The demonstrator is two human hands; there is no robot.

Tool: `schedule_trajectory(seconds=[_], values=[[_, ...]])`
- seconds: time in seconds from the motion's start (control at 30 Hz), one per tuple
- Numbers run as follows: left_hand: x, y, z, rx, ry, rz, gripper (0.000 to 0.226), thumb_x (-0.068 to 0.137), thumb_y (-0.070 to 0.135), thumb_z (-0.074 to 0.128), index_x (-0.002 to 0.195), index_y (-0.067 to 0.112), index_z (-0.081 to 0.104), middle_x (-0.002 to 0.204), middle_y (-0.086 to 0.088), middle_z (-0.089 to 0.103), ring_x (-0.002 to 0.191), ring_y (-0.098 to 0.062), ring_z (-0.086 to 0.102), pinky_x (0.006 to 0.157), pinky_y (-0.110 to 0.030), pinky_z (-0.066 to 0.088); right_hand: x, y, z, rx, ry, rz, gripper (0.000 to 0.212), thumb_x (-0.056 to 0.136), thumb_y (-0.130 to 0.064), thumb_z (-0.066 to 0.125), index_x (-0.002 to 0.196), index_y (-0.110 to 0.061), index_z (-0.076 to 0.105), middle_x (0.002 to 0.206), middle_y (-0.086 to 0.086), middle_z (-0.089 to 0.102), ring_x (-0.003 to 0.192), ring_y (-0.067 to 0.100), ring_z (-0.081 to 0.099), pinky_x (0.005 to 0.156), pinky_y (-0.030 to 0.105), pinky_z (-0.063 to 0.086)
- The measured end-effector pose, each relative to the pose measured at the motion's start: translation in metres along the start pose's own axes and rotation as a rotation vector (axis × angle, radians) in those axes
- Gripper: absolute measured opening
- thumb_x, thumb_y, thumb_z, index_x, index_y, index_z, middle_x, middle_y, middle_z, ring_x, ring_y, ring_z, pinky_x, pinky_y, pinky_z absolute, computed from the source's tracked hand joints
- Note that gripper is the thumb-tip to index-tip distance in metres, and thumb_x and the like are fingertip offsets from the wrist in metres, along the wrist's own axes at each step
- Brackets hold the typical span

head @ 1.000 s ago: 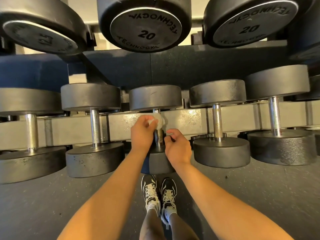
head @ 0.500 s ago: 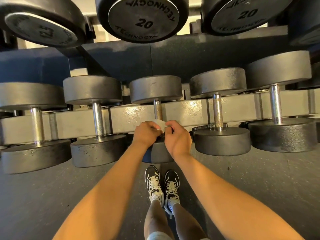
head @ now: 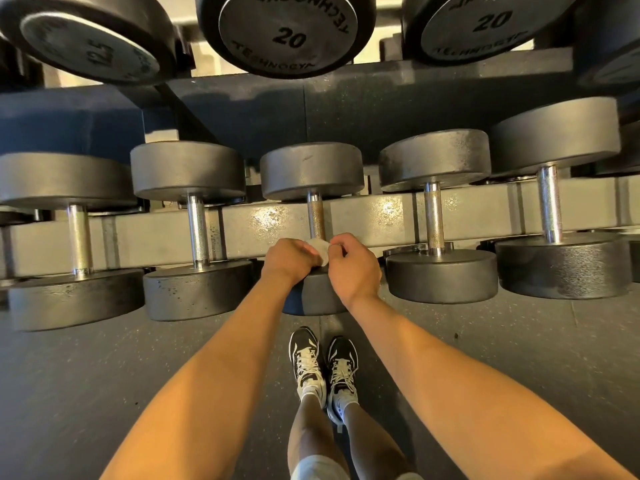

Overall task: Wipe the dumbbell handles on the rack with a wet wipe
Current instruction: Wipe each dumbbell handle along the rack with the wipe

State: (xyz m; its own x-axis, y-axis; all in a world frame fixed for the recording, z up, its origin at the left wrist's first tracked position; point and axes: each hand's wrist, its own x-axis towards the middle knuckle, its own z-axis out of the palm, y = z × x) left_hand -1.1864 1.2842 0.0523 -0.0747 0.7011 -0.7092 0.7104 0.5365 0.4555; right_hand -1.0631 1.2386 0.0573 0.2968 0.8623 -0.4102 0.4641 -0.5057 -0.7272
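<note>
Now at the near end of the middle dumbbell's knurled handle (head: 316, 218), the left hand (head: 289, 259) and right hand (head: 353, 268) both pinch the crumpled wet wipe (head: 320, 249), the handle's long axis running bare straight away from them.

Five dumbbells lie side by side across the rack rail (head: 381, 216), their handles pointing toward the viewer. At the near end of the middle dumbbell's handle (head: 316, 216), the left hand (head: 291, 259) and the right hand (head: 353, 268) meet, holding a wet wipe (head: 320, 249) between them. More dumbbells (head: 287, 32) sit on the tier above, and two shoes (head: 308, 362) stand on the floor (head: 104, 375) below the hands.
</note>
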Motion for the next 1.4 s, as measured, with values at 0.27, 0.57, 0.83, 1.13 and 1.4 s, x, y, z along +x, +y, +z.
schedule_trajectory(seconds=[0.27, 0.57, 0.83, 1.13, 1.4], values=[[-0.036, 0.005, 0.010, -0.212, 0.208, 0.234, 0.010, 0.093, 0.026, 0.070, 0.102, 0.024, 0.069, 0.099, 0.000, 0.072, 0.087, -0.017, 0.066, 0.077, -0.038, 0.057, -0.005, 0.002, -0.012, 0.091, -0.071, -0.080, 0.008, 0.100, -0.023, 0.053, 0.105, -0.028, 0.057, 0.095, -0.003, 0.067, 0.086, 0.017, 0.063, 0.078, 0.043, 0.055], [-0.029, 0.003, 0.011, -0.283, 0.142, 0.386, 0.052, 0.099, 0.015, 0.059, 0.139, 0.039, 0.038, 0.128, 0.009, 0.062, 0.097, -0.006, 0.064, 0.083, -0.042, 0.058, 0.034, -0.035, -0.004, 0.244, -0.173, -0.074, 0.021, 0.095, -0.005, 0.060, 0.112, -0.017, 0.063, 0.104, -0.007, 0.053, 0.088, -0.002, 0.055, 0.068, 0.002, 0.044], [-0.030, 0.009, 0.016, -0.297, 0.358, 0.144, 0.040, 0.101, 0.031, 0.054, 0.140, 0.034, 0.043, 0.135, 0.011, 0.060, 0.103, -0.014, 0.064, 0.092, -0.042, 0.053, 0.055, -0.033, 0.004, 0.274, 0.099, 0.109, 0.026, 0.092, 0.002, 0.054, 0.109, -0.014, 0.067, 0.098, -0.006, 0.059, 0.101, 0.021, 0.061, 0.091, 0.045, 0.056], [-0.023, 0.009, 0.017, -0.114, 0.300, 0.104, 0.037, 0.106, 0.032, 0.038, 0.136, 0.031, 0.059, 0.111, -0.005, 0.072, 0.099, -0.025, 0.064, 0.080, -0.031, 0.045, 0.073, -0.042, 0.016, 0.492, 0.019, 0.194, 0.014, 0.087, -0.012, 0.074, 0.089, -0.025, 0.069, 0.095, -0.002, 0.072, 0.093, 0.018, 0.069, 0.089, 0.045, 0.058], [-0.022, 0.006, 0.019, -0.204, 0.266, 0.100, 0.038, 0.106, 0.039, 0.036, 0.135, 0.034, 0.060, 0.109, -0.001, 0.072, 0.099, -0.020, 0.066, 0.093, -0.041, 0.055, 0.065, -0.020, 0.006, 0.112, -0.096, -0.058, 0.025, 0.097, -0.016, 0.064, 0.119, -0.016, 0.073, 0.120, -0.003, 0.071, 0.109, 0.006, 0.063, 0.086, -0.004, 0.038]])
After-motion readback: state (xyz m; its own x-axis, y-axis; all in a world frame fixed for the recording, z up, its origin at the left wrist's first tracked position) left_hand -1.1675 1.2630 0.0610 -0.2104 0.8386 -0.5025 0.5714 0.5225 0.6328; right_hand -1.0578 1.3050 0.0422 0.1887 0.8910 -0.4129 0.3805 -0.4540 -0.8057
